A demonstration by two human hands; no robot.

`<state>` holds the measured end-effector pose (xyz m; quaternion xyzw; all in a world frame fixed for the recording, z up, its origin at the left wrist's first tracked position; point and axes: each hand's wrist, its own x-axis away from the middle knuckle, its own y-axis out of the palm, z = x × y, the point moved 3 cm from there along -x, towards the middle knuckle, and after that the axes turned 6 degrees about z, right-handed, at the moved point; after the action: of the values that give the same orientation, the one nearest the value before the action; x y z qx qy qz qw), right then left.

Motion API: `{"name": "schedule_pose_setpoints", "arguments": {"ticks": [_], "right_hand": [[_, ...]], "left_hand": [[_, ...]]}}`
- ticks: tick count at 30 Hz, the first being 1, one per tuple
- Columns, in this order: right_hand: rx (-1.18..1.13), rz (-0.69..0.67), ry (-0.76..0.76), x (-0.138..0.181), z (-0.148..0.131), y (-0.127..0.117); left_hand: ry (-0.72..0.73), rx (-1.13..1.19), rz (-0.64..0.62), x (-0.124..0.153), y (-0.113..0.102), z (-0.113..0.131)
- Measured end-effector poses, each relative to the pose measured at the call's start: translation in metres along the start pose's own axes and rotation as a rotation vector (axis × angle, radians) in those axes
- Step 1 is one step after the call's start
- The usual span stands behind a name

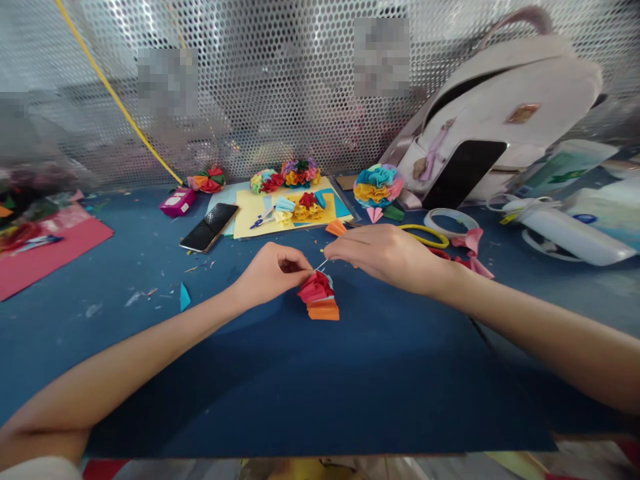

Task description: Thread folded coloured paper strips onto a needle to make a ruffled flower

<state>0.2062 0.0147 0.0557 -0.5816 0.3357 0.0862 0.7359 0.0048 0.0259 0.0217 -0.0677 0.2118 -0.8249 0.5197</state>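
a dark blue tabletop (280,400), dull and smooth, runs back from its near edge to a perforated wall (300,87). above its middle, a small paper bundle (320,288), crinkled red over pleated orange, hangs from the left hand (275,270), whose thumb and finger pinch its top; whether it touches the tabletop i cannot tell. the right hand (383,250) is closed at the far end of a thin white strand (321,265), fingertips partly hidden. too hard a tug could tear the flimsy paper or snap the strand, and a loose left pinch could let the folds slip apart. farther back lie a flat, glossy phone (209,228) and stiff yellow paper (244,217); a round, ruffled paper ball (379,185) sits near a soft, pale backpack (545,87).
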Motion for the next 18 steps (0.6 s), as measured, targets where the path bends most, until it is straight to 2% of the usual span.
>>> {"name": "schedule_pose_setpoints", "arguments": {"ticks": [5, 12, 18], "right_hand": [[-0.105, -0.013, 0.061, 0.002, 0.004, 0.004], [-0.040, -0.027, 0.067, 0.000, -0.007, 0.011], [-0.021, -0.041, 0.090, -0.005, -0.016, 0.012]], "left_hand": [[-0.009, 0.002, -0.006, -0.001, 0.001, -0.003], [0.016, 0.006, -0.002, -0.001, 0.001, 0.002], [0.108, -0.165, 0.047, 0.004, 0.000, 0.013]]}}
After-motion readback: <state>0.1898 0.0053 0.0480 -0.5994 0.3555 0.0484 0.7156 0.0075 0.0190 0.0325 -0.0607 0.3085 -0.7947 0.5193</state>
